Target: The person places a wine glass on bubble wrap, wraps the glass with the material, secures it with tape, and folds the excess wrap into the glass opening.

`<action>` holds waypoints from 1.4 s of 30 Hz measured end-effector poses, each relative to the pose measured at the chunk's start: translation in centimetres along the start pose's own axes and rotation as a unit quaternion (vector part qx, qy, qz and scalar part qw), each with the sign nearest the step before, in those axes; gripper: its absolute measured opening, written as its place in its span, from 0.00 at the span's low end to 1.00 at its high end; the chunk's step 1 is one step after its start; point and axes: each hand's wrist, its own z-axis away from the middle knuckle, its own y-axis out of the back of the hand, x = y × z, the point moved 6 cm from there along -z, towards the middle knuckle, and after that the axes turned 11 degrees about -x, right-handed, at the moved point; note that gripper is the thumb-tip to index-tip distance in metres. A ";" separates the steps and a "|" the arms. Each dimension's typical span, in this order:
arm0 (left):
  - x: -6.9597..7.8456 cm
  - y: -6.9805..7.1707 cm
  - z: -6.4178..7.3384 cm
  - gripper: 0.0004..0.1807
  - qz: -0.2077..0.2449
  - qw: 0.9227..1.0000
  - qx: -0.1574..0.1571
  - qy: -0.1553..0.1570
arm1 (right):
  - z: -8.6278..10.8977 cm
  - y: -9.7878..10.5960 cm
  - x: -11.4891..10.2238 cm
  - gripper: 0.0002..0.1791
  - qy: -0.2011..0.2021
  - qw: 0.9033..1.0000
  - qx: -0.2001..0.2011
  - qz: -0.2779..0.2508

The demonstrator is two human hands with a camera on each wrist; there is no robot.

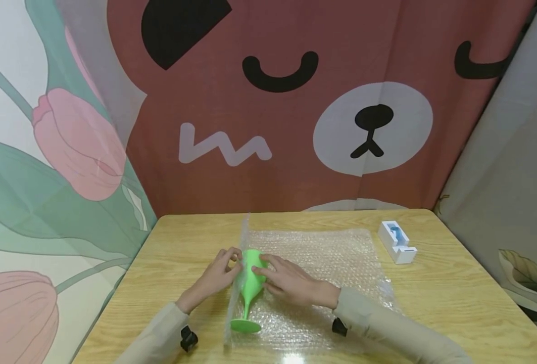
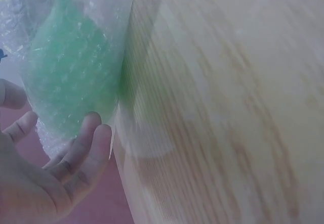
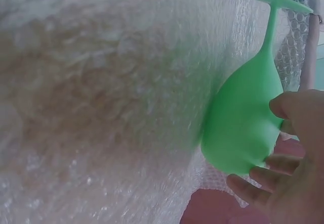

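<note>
A bright green plastic goblet [image 1: 251,283] lies on its side on a sheet of bubble wrap [image 1: 318,263], its round foot towards me. My right hand [image 1: 291,280] holds the goblet's bowl, thumb and fingers spread about it; in the right wrist view the thumb touches the bowl [image 3: 245,115] and the fingertips reach its rim end. The wrap's left edge stands raised against the goblet. At this raised flap [image 2: 71,72], my left hand [image 1: 218,275] touches the outside with loosely bent fingers, and the goblet shows through it in the left wrist view.
A small white tape dispenser [image 1: 396,242] with a blue part stands at the back right, beyond the wrap. Wooden tabletop [image 1: 454,303] shows around the sheet. Printed curtains [image 1: 286,111] hang behind the table and at both sides.
</note>
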 end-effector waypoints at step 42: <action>-0.2 -0.3 0.3 0.16 -0.033 0.999 -0.010 -0.001 | 0.3 0.8 0.2 0.25 0.031 0.998 0.043 0.019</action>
